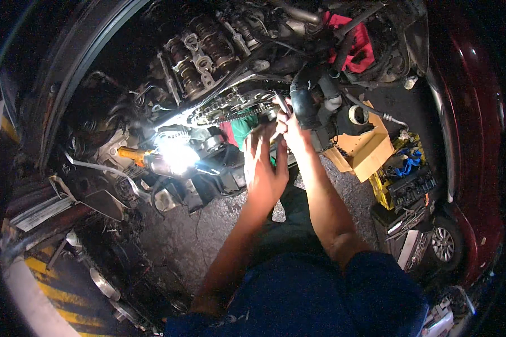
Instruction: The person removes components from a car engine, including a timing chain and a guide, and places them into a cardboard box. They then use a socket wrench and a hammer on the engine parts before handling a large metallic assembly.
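My right hand (294, 133) is wrapped round a slim shiny metal tool (281, 104), its end pointing up toward the engine's chain side. Most of the tool is hidden in the fingers, so its exact kind does not show. Just left of it, my left hand (261, 168) has its fingers stretched upward and the thumb apart, beside a green cloth (243, 128). Above both hands runs the timing chain (239, 116) with its sprockets. Beyond lies the opened engine top with exposed camshafts (208, 45).
A lit work lamp (180, 157) with a yellow handle (132, 154) glares on the left. Black hoses (303, 98) hang close to my right hand. On the right are an open cardboard box (371, 147), a tape roll (358, 115), a socket tray (413, 188) and a red car body (472, 123).
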Demonstrator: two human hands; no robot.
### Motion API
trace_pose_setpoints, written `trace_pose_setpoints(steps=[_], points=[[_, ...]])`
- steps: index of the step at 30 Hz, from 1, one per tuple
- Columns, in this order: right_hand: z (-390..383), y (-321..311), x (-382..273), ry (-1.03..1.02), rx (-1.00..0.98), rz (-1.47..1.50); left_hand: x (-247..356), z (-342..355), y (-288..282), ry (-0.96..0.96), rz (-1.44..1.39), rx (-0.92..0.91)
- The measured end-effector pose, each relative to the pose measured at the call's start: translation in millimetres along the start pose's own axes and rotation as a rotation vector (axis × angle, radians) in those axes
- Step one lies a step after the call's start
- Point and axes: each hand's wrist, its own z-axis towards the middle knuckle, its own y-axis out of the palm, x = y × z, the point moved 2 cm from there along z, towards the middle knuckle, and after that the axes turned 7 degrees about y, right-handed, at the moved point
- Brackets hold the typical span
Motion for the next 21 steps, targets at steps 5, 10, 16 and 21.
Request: trace_pose_setpoints(steps=[5,10,16,21], points=[[-3.9,-18.0,-16.3,-0.583,0.563,-1.145,-58.3,26.1,60.3,-0.407,-0.296,-0.021],[-2.6,24.3,31.3,-0.408,0.352,0.34,-103.1,48.4,88.9,-0.676,-0.457,-0.093],[-25.8,-28.4,34.3,-0.342,0.465,-0.43,-92.0,61.8,96.2,-0.723,-0.749,0.061],[-33.6,12.5,4.6,-0.765,0.849,-2.079,-83.9,61.3,88.5,-0.82,-0.99,0.075]])
